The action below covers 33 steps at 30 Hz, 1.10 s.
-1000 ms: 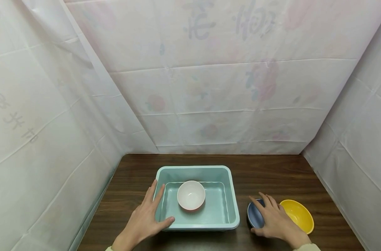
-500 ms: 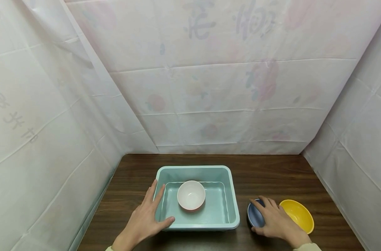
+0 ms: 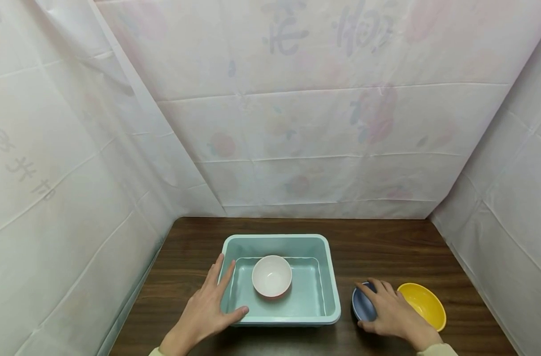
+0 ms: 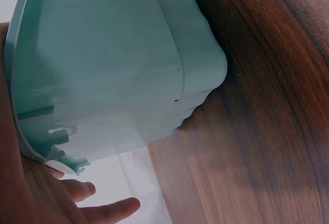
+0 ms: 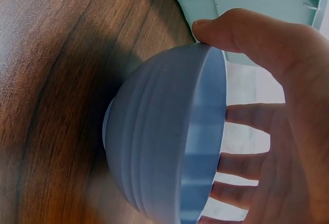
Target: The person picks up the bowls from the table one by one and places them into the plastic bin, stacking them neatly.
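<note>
My right hand (image 3: 392, 311) grips a small blue bowl (image 3: 363, 304) by its rim, on the table to the right of the basin. In the right wrist view the thumb (image 5: 218, 33) sits on one side of the ridged blue bowl (image 5: 154, 126), the fingers at the opposite side. It stands upright on its foot. My left hand (image 3: 203, 311), fingers spread, rests on the left rim of a light green plastic basin (image 3: 293, 320). A white bowl (image 3: 272, 276) with a reddish outside stands inside the basin. The left wrist view shows the basin's outer wall (image 4: 103, 70).
A yellow bowl (image 3: 426, 306) stands right of the blue one, partly behind my right hand. The dark wooden table (image 3: 199, 237) is enclosed by white printed sheets (image 3: 319, 123) at the back and both sides.
My right hand's raised fingers have come down and closed on the blue bowl's rim. The left hand and the basin have stayed in place.
</note>
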Available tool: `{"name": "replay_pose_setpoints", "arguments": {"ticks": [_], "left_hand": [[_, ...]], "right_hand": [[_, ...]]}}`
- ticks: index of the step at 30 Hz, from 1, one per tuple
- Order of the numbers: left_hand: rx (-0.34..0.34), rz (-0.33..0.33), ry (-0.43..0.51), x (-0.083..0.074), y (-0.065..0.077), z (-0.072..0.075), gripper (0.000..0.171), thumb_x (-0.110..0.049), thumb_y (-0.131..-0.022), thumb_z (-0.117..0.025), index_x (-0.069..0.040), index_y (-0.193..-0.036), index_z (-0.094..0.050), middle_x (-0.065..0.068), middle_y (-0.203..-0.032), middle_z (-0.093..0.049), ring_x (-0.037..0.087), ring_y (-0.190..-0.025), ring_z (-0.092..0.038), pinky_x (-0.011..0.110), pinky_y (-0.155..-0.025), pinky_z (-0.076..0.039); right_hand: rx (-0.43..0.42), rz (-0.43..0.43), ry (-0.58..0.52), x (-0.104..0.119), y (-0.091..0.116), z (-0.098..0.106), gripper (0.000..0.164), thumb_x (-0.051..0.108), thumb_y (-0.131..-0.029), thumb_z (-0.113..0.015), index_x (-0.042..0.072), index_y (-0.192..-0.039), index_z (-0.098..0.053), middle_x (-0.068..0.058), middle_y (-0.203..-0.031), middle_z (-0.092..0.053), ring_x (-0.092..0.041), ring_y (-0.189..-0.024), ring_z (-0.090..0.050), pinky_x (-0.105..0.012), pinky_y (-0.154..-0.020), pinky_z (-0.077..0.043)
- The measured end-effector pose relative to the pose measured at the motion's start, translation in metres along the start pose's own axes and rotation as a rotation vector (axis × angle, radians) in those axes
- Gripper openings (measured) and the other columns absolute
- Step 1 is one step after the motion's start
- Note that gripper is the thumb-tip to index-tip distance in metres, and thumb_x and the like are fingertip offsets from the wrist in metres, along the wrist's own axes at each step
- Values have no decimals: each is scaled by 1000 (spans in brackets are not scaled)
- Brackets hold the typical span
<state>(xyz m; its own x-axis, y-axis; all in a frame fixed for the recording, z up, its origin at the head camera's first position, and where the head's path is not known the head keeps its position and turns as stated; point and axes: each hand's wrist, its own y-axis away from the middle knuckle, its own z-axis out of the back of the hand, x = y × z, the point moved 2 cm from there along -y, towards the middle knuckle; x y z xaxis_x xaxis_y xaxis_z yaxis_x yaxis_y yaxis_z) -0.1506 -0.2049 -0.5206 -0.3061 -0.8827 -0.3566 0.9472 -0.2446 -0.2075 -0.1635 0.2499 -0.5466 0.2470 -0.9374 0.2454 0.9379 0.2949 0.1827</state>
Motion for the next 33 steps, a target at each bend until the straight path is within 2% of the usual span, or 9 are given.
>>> {"name": "replay_pose_setpoints", "arguments": {"ticks": [5,12,16,24,33], "left_hand": [[6,0,0,0,-1,0,106,-76,-81,-68,-32,-166,-21,6,-175,-10,47,-149,-37,65,-71,-53],[10,8,2,0,0,0,106,-76,-81,-68,-32,-165,-22,5,-175,-9,46,-149,-37,64,-69,-54],[15,17,2,0,0,0,107,-78,-80,-68,-34,-165,-21,4,-175,-9,46,-149,-37,63,-68,-54],[27,24,1,-1,1,0,106,-78,-81,-67,-36,-165,-19,3,-175,-8,45,-150,-36,64,-70,-53],[18,17,1,-1,0,0,105,-77,-81,-68,-35,-165,-22,4,-175,-10,45,-150,-37,63,-69,-53]], "right_hand": [[2,-4,2,-1,-2,2,91,62,-72,-84,19,-147,-56,-23,-146,-50,-46,-128,-51,-75,-93,-44],[-77,33,23,-1,-4,17,88,59,-74,-84,17,-146,-57,-24,-145,-51,-47,-126,-52,-73,-90,-46],[-91,43,34,0,-7,27,88,59,-74,-83,17,-147,-56,-25,-145,-50,-48,-126,-51,-74,-87,-46],[-167,62,66,-1,-13,44,89,58,-71,-84,17,-146,-57,-25,-143,-52,-48,-123,-53,-65,-82,-49],[-214,69,69,3,-19,66,86,54,-73,-82,17,-146,-57,-27,-144,-52,-50,-125,-52,-72,-86,-46]]}}
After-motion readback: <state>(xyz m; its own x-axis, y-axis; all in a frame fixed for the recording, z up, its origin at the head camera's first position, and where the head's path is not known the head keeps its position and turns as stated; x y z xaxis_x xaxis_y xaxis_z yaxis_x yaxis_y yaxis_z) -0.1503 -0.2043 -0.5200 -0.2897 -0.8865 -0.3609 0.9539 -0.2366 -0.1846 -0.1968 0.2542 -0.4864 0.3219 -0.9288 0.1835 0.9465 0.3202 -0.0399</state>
